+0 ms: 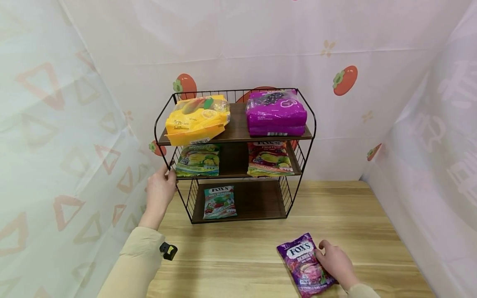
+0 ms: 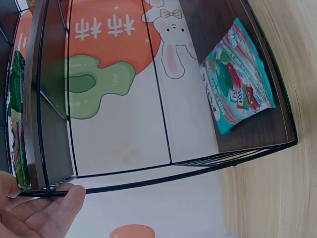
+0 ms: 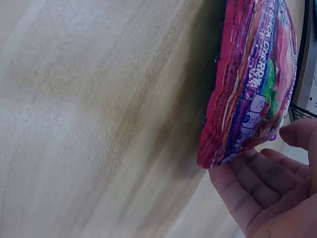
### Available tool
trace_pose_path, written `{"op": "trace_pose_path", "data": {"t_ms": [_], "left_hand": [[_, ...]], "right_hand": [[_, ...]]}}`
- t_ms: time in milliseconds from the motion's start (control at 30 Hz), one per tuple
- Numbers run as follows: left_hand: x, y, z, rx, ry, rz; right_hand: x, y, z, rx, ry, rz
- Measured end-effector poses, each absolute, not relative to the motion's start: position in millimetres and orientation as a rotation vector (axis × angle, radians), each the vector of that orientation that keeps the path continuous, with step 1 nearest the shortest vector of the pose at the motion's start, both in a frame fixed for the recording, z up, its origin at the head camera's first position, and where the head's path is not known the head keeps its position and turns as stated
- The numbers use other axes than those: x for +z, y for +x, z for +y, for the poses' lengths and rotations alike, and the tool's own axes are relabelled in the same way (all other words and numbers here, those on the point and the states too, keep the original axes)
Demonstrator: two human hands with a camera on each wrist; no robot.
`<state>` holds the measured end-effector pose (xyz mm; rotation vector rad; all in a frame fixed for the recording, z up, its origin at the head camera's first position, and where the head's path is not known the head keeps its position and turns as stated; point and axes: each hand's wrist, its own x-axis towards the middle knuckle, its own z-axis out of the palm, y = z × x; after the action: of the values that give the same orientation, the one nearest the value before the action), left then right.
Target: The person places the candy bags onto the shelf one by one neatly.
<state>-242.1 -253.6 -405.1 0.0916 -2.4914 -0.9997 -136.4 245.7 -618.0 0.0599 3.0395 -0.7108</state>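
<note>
My left hand (image 1: 161,188) grips the left side of the black wire shelf rack (image 1: 234,177) at its middle tier; in the left wrist view thumb and fingers curl about the frame there. At the lower right of the head view, my right hand (image 1: 337,261) holds the right edge of a purple Fox's Berries candy bag (image 1: 304,265). The right wrist view has fingers under the bag's edge, thumb on the other side. The bag is tilted, its printed front up, low over the wooden table (image 1: 223,256).
A yellow candy pack (image 1: 199,118) and a purple one (image 1: 275,114) occupy the top tier. Green (image 1: 199,160) and red (image 1: 270,159) candy bags stand on the middle tier, a teal Mint Blossom bag (image 1: 220,203) on the bottom. Printed cloth (image 1: 261,41) encloses the back and sides.
</note>
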Motion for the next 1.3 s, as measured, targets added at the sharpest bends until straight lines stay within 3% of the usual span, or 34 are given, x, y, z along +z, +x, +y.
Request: {"op": "trace_pose_path", "data": {"t_ms": [567,1300], "left_hand": [[-405,-241,-254,-1.048,0.088,-2.490],[-404,-240,-253,-1.039,0.080,-2.490]], "right_hand": [[-604,-134,238,-0.571,-0.031,2.945],[-619,-131,238,-0.888,0.138,2.874]]}}
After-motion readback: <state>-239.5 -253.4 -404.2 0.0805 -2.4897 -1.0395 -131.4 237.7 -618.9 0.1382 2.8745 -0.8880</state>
